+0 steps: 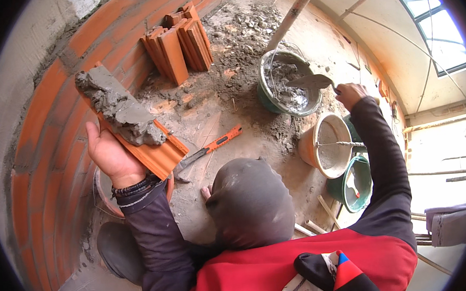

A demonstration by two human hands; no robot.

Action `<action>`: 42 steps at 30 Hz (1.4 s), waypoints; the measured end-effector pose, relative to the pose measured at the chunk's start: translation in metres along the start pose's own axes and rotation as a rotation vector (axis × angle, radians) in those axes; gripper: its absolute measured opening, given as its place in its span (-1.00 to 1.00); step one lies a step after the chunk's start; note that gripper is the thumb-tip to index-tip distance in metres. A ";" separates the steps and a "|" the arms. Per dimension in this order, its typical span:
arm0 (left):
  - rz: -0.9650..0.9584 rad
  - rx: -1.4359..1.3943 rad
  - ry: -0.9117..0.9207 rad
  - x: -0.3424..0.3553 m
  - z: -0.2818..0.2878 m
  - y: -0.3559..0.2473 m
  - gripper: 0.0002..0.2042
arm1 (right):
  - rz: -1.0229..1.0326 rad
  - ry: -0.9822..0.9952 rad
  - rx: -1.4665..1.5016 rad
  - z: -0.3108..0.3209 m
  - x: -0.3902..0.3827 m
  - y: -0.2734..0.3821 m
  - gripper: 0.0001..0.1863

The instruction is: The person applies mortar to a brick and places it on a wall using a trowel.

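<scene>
My left hand (114,155) holds up an orange clay brick (161,156) from below, palm upward and thumb along its side. A thick, lumpy layer of grey mortar (121,107) covers most of the brick's upper face; its end near my wrist is bare. My right hand (351,94) is closed round the handle of a trowel (310,81). The trowel's blade lies over the mouth of a green bucket (266,93) with wet grey mortar in it. I cannot tell whether the blade touches the mortar.
A curved-looking brick wall (41,157) rises at left, with stacked bricks (170,56) beside it. A hammer (209,148) with an orange handle lies on the floor. Two more buckets, one pale (308,143) and one green (348,202), stand at right. A pole (294,13) slants behind the mortar bucket.
</scene>
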State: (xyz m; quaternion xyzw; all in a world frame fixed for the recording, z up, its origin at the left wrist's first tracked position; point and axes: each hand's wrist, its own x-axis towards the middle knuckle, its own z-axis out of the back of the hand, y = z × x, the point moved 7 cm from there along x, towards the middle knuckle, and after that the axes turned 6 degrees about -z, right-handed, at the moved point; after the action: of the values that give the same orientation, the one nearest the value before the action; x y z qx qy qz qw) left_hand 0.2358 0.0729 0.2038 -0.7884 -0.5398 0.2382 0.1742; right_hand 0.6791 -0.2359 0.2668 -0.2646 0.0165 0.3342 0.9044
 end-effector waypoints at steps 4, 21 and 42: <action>0.009 0.002 -0.001 -0.001 0.001 0.005 -0.38 | -0.029 0.103 -0.177 -0.016 0.042 0.031 -0.79; 0.009 0.077 0.020 0.008 0.011 0.015 -0.37 | 0.256 0.156 -0.366 -0.017 0.054 0.071 -0.79; 0.076 0.017 -0.047 0.004 0.007 0.052 -0.43 | 0.312 0.230 0.720 -0.112 0.019 -0.017 -0.85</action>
State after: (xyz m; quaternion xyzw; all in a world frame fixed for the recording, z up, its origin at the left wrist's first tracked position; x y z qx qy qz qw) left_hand 0.2733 0.0586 0.1695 -0.8011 -0.5114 0.2676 0.1588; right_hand 0.7208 -0.2899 0.1741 0.0392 0.2733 0.4085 0.8700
